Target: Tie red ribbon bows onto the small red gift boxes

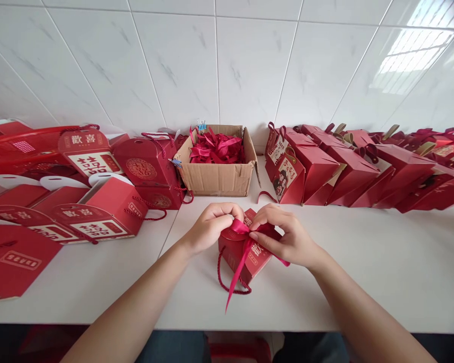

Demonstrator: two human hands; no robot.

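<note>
Ribbon [239,229] pinched atop red gift box [249,257], near bench [363,272] front edge.
It is gripped tight by left hand [212,224] and right hand [287,239]; judged soft and slippery, it is best taken at the loops.

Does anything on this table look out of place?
Yes. A ribbon scrap lies loose on the table right of the carton. The boxes at left lie tumbled on their sides. The left hand and right hand pinch the bow.
</note>
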